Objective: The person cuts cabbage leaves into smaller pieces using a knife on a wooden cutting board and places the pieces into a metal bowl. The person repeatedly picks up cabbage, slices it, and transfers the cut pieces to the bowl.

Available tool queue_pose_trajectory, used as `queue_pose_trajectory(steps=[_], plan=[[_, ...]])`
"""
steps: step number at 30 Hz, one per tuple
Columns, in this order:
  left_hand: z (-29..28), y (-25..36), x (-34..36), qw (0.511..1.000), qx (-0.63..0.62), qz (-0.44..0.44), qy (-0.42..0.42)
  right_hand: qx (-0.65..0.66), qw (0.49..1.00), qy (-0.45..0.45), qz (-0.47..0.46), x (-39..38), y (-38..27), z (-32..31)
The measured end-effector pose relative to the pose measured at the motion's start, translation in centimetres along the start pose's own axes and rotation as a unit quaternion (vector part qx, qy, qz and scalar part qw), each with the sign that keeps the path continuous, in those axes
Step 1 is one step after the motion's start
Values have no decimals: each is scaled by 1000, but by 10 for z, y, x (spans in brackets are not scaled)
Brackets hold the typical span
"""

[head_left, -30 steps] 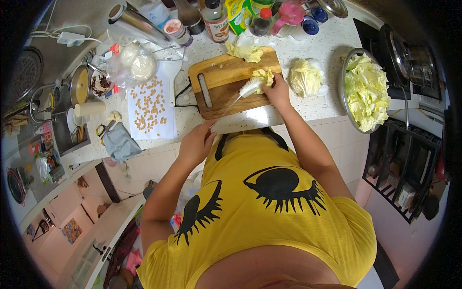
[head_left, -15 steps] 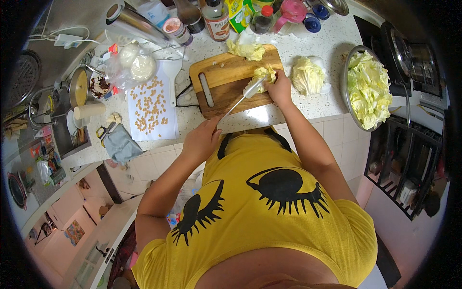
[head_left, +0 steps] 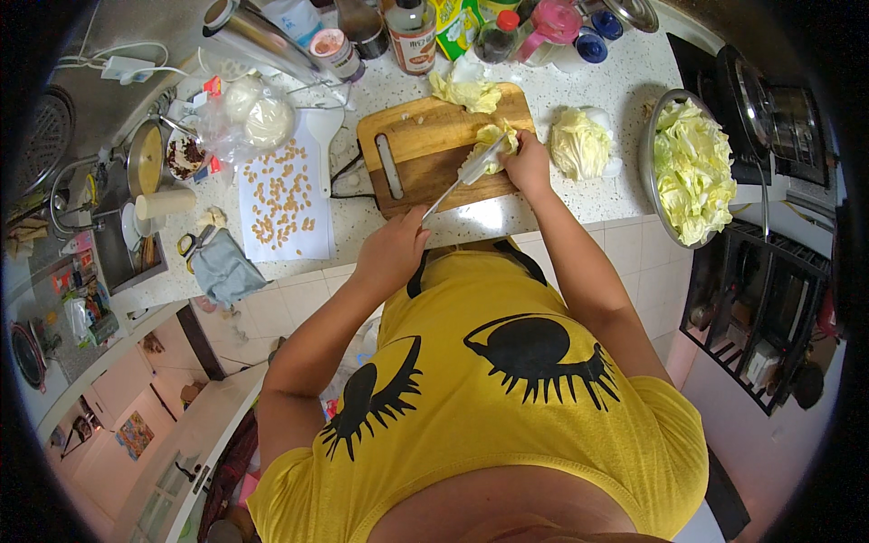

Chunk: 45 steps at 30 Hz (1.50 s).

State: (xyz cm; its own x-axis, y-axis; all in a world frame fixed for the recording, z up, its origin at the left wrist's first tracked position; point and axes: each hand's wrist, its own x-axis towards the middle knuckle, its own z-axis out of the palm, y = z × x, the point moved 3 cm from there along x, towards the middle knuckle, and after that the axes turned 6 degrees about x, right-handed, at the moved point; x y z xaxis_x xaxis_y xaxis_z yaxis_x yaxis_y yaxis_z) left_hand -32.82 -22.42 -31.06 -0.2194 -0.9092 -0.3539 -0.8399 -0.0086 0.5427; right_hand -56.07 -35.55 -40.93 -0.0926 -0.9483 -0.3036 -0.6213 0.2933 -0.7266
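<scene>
My left hand [head_left: 396, 242] is closed round the handle of a knife [head_left: 473, 168], whose blade slants over the right part of the wooden cutting board [head_left: 425, 136]. My right hand [head_left: 527, 163] grips a pale yellow cabbage leaf [head_left: 491, 140] at the board's right edge, and the blade lies against that leaf. Another torn cabbage leaf [head_left: 466, 93] rests across the board's far edge. Just right of the board sits a part of a cabbage head [head_left: 580, 145]. Farther right, a big metal bowl [head_left: 648, 172] is heaped with cut cabbage leaves [head_left: 692, 172].
Left of the board lies a white paper sheet [head_left: 312, 237] spread with small pale nuts or seeds, beside a white spatula [head_left: 323, 149]. Bottles and jars, including a brown-liquid bottle [head_left: 412, 41], line the back. A grey cloth [head_left: 226, 269] and scissors [head_left: 188, 244] lie at the front left.
My left hand has moved slightly away from me and to the right, carrying the knife a little farther along the leaf. My right hand has barely moved.
</scene>
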Motion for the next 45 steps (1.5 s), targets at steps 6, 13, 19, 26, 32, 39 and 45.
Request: queue_pose_trajectory(steps=[6, 13, 19, 26, 32, 39, 45], plan=[[-2, 2, 1, 1000, -7, 1, -10, -10, 1000, -1, -2, 2, 1, 1], [-3, 5, 0, 1000, -9, -3, -16, -7, 1000, -5, 4, 5, 5, 2], [-12, 13, 2, 999, -7, -18, -42, -7, 1000, -10, 21, 6, 6, 4], [-20, 20, 4, 998, 3, -34, -45, -32, 999, -19, 38, 5, 7, 7], [-20, 18, 8, 998, 17, -24, -52, -41, 997, -29, 51, 4, 1, 6], [-31, 27, 14, 996, 44, -23, -78, -38, 999, -10, 26, 0, -7, 4], [-41, 38, 20, 991, 67, -25, -116, -46, 999, 5, 15, -2, -9, 6]])
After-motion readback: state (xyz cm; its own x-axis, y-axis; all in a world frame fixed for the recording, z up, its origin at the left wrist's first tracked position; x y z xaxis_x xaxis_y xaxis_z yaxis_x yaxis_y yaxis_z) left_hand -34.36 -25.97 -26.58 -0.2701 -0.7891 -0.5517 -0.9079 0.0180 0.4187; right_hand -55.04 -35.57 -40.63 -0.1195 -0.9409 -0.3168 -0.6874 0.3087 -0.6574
